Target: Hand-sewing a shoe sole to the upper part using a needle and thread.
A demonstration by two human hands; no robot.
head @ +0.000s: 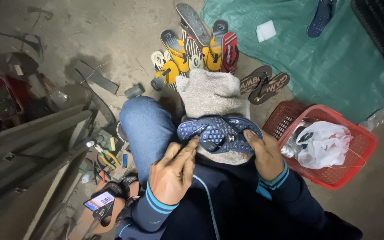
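At 1 o'clock a big green tarpaulin (334, 58) covers the floor, and one blue sandal (322, 17) lies on its top edge. At 3 o'clock stands a red plastic basket (356, 164) with a white plastic bag (325, 142) inside. At 12 o'clock a row of flip-flops (201, 49), yellow, black and red, lies on the concrete, and a brown pair (263, 84) lies just beside them. A grey towel (212, 93) is spread over the person's lap. On it, in the centre, rests the dark blue flip-flop (218, 133), straps up. The left hand (174, 171) presses its fingers on the heel end at 9 o'clock, not closed around it. The right hand (265, 155) grips the other end, thumb on top. At 7 o'clock lie pliers (107, 156) and a phone (98, 201).
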